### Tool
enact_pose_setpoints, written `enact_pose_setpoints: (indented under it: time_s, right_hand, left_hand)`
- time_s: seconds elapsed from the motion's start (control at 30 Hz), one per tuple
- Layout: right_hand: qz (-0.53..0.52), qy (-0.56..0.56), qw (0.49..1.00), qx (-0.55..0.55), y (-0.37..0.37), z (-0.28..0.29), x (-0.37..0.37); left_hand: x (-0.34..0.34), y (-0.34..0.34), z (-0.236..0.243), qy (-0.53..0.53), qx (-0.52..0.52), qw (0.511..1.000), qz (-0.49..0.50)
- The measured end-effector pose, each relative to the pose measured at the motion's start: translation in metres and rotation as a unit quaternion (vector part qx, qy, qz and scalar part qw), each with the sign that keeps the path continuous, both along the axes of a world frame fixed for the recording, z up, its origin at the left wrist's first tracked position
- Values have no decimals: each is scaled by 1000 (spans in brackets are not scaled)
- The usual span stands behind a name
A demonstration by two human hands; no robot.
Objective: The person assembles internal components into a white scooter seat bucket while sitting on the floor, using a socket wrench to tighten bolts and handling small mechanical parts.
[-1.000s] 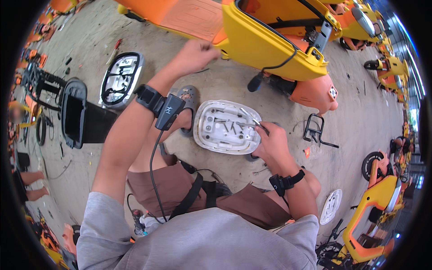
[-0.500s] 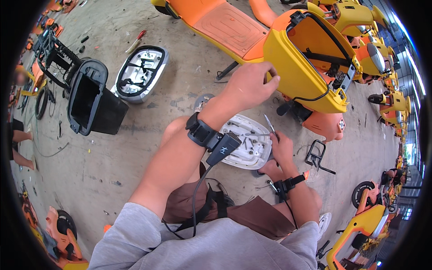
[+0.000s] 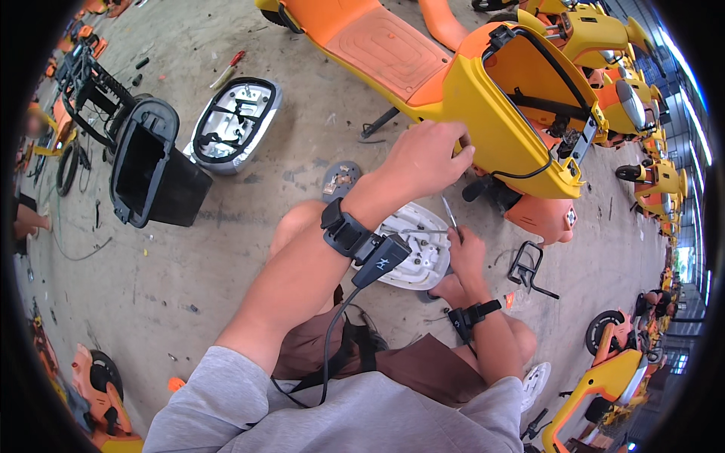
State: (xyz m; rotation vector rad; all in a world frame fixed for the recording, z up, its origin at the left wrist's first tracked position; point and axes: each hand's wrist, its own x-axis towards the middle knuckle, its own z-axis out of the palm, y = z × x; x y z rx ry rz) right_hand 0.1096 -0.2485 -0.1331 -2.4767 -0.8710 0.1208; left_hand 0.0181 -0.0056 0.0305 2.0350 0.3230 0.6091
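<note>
My left hand (image 3: 424, 160) hovers in front of the yellow scooter body (image 3: 483, 98). Its fingers are curled and slightly blurred; a gap shows between thumb and forefinger, with nothing visible in it. Lower right, my right hand (image 3: 467, 257) is closed around a slim, pointed metal tool (image 3: 452, 214), whose tip points up and away; the tool's exact kind is unclear. Beneath both hands lies a white plastic cover (image 3: 411, 278), its ribbed inner side up, partly hidden by my left wrist. A thin metal rod (image 3: 424, 231) shows across it, near my right hand.
A black storage bin (image 3: 175, 185) and a white-and-black shell (image 3: 273, 102) lie on the left. A red-handled screwdriver (image 3: 228, 69) rests beyond them. On the right is a black metal bracket (image 3: 526, 266). More scooters (image 3: 658, 185) line the right side.
My left hand has shifted slightly down and right. The right hand has dropped a little, still gripping the pointed tool. The whole view has shifted slightly.
</note>
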Motion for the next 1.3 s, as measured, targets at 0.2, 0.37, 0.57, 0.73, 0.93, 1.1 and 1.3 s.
enact_pose_setpoints:
  time_s: [0.2, 0.37, 0.57, 0.73, 0.93, 1.1, 1.3]
  right_hand:
    - [-30, 65, 997, 0, 4, -3, -5]
    - [-31, 80, 996, -5, 8, 1, -8]
    - [-73, 111, 991, -3, 11, 10, -6]
    - [-41, 103, 994, -1, -2, -6, -5]
    - [-56, 84, 992, -71, 7, 11, -2]
    - [-74, 88, 990, 76, -3, -21, 15]
    - [-58, 212, 958, 186, -24, -41, 26]
  left_hand:
    - [-1, -1, -4, -1, 14, 1000, -11]
    - [-1, -9, -10, 40, 64, 996, -52]
    - [-2, -21, -15, 131, 146, 972, -129]
    - [2, -30, -23, 123, 151, 970, -147]
    - [4, -28, -28, 169, 157, 957, -174]
    - [7, -29, -44, 184, 198, 944, -192]
    - [14, -50, -48, 184, 236, 929, -216]
